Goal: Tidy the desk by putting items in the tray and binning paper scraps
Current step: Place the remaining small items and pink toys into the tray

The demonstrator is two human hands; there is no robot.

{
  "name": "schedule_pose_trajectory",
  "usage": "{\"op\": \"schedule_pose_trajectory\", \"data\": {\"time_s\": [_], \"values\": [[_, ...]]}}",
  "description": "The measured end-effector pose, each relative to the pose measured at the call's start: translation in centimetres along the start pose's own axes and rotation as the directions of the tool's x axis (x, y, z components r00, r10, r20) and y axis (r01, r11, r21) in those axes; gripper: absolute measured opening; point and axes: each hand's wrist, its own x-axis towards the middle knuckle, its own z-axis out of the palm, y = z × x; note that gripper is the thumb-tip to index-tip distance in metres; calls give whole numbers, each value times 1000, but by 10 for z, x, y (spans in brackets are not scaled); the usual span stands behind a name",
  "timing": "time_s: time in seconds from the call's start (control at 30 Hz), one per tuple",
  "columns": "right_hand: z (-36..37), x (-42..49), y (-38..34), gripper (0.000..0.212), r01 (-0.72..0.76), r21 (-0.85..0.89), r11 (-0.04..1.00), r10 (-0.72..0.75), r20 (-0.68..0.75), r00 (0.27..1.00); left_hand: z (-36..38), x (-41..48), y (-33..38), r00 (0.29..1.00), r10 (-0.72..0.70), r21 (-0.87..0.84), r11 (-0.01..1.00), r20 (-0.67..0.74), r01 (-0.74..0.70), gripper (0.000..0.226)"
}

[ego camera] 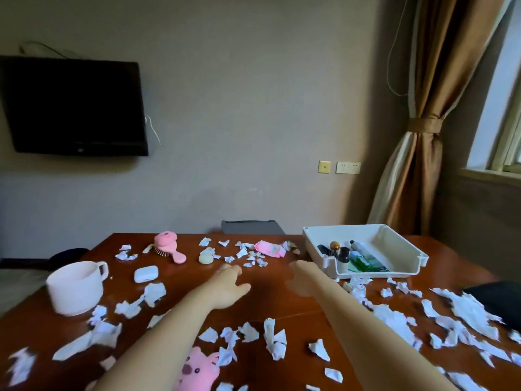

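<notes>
Under the fingers of the left hand the desk is reddish wood with a glossy varnish that gives reflections; the paper scraps around them are white, matt and crumpled; left of these fingers the earbud case is smooth, shiny plastic, and the mug looks smooth and matt, its material not clear. Just right of the fingers of the right hand the tray is smooth white plastic; nearer to the person than the left fingers, the toy is soft pink plush cloth.

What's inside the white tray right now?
The white tray holds a green tube, a grey tube and small dark bottles. Its near wall hides the bottles' lower parts.
</notes>
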Motion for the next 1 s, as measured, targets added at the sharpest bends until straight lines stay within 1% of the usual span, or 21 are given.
{"op": "schedule_pose_trajectory", "data": {"time_s": [0.13,0.3,0.37,0.4,0.47,0.57,0.7,0.77,0.83,1.0], "values": [[24,16,-16,49,22,-12,1000,-23,-29,999,2,14,-41,996,-90,-12,996,-11,90,64],[53,40,-26,57,-46,73,996,45,13,999,10,43,-77,973,-227,-50,972,30,229,73],[63,51,-30,57,-61,78,995,63,-25,998,15,56,-88,967,-255,-60,965,11,255,76],[67,58,-32,56,-65,90,994,70,-56,996,18,62,-92,966,-259,-61,964,-21,258,76],[73,73,-36,54,-71,115,991,85,-124,989,21,74,-100,958,-259,-61,965,-123,253,73],[77,92,-38,54,-51,120,991,77,-218,973,25,92,-108,927,-245,-88,969,-284,229,66],[79,110,-37,53,-2,86,996,29,-315,949,31,108,-118,893,-166,-58,986,-418,157,53],[79,118,-35,48,8,80,997,20,-351,936,32,113,-120,885,-118,-32,993,-450,116,47],[78,127,-34,45,3,90,996,29,-354,935,33,118,-123,884,-98,-34,995,-458,93,45],[74,141,-34,43,21,91,996,12,-350,937,31,128,-127,885,-87,-34,996,-456,81,42]]}}
